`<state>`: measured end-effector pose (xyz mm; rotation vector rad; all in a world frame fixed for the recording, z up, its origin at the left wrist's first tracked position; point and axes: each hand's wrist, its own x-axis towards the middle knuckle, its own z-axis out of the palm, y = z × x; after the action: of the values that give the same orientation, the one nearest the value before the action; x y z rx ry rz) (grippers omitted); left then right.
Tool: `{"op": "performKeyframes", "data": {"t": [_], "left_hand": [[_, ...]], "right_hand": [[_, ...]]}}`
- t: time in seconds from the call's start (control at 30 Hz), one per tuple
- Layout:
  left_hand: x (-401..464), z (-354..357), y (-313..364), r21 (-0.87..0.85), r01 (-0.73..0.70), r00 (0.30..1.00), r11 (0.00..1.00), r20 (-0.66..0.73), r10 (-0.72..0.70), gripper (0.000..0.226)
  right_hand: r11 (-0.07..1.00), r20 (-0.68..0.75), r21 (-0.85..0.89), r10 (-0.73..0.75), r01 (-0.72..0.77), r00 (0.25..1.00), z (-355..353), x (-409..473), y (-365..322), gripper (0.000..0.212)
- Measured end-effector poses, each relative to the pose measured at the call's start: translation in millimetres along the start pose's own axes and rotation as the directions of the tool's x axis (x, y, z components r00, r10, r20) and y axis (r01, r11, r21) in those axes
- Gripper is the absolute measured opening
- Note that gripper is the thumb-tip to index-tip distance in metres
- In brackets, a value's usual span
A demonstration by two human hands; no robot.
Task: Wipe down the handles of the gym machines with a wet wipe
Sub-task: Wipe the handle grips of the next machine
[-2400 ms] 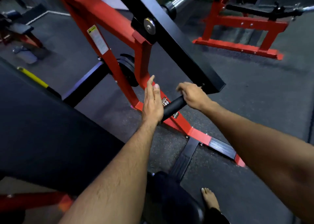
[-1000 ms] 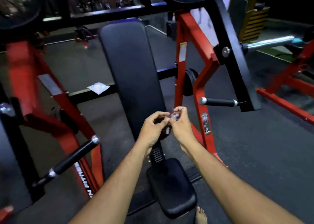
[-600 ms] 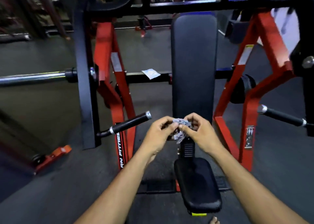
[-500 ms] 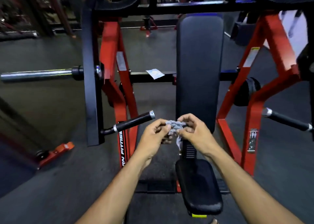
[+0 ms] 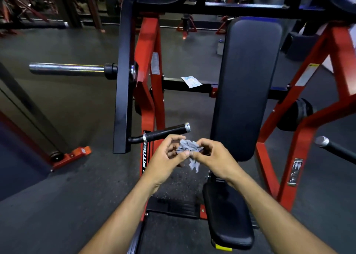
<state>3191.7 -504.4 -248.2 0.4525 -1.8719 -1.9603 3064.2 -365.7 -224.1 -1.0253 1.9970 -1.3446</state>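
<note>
seat (image 5: pixel 229 221): nearest, black pad low in view, under the right forearm.
left hand (image 5: pixel 166 157): fingers curled, thumb and fingertips pinching the left edge of the wipe.
right hand (image 5: pixel 210 157): same, curled, pinching the right edge. Both hands meet at mid-frame.
wipe (image 5: pixel 187 146): grey-white, crumpled into a wad between the two hands, a ragged tail hanging below. Held in the air, touching no part of the machine. Looks used; wetness can't be judged.
step: likely regripping or refolding the wipe between handles. No wiping contact now.
left handle (image 5: pixel 165 133): black grip, chrome end cap and collar, sticking out just beyond and above the left hand. Nearest target.
next move: probably one hand takes the wipe, wraps it round the left handle, strokes along the grip. Needs a flatter patch of wipe exposed; a tight wad covers little.
right handle (image 5: pixel 335 148): black grip, chrome cap, at the right edge, well apart from the hands.
backrest (image 5: pixel 248 84): tall black pad, upright, behind the right hand.
frame (image 5: pixel 148 70): red uprights left and right, black arms and crossbars.
sleeve (image 5: pixel 67 68): chrome plate peg, sticks out left from the black arm, no plates on it.
packet (image 5: pixel 191 81): small pale sachet on the black crossbar left of the backrest, possibly the wipe's wrapper.
far: grey rubber floor, more red racks, dim.
</note>
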Motion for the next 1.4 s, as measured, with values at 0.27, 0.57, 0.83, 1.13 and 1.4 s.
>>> {"op": "performKeyframes", "data": {"t": [0.27, 0.57, 0.83, 1.13, 1.4], "left_hand": [[-5, -2, -9, -0.036, -0.041, 0.994, 0.999, -0.102, 0.038, 0.008], [-16, -15, -12, -0.072, -0.047, 0.985, 0.996, -0.168, 0.034, 0.021], [-23, -25, -6, -0.017, -0.087, 0.989, 0.996, -0.121, 0.084, 0.05], [-21, -24, -2, -0.11, 0.034, 0.997, 0.993, -0.068, -0.042, 0.051], [-6, -6, 2, -0.074, 0.027, 0.983, 0.997, -0.18, -0.04, 0.022]], "right_hand": [[0.999, 0.058, 0.017, 0.04, -0.042, 0.997, 10, 4, -5, 0.015], [0.909, 0.069, 0.407, 0.066, -0.089, 0.995, 29, 9, -5, 0.04], [0.996, 0.08, 0.055, 0.068, -0.073, 0.994, 33, 13, -15, 0.038], [0.987, -0.104, 0.161, 0.027, -0.01, 0.994, 25, 19, -15, 0.012], [0.954, 0.001, 0.296, 0.037, -0.035, 0.999, 15, 10, -14, 0.039]]}}
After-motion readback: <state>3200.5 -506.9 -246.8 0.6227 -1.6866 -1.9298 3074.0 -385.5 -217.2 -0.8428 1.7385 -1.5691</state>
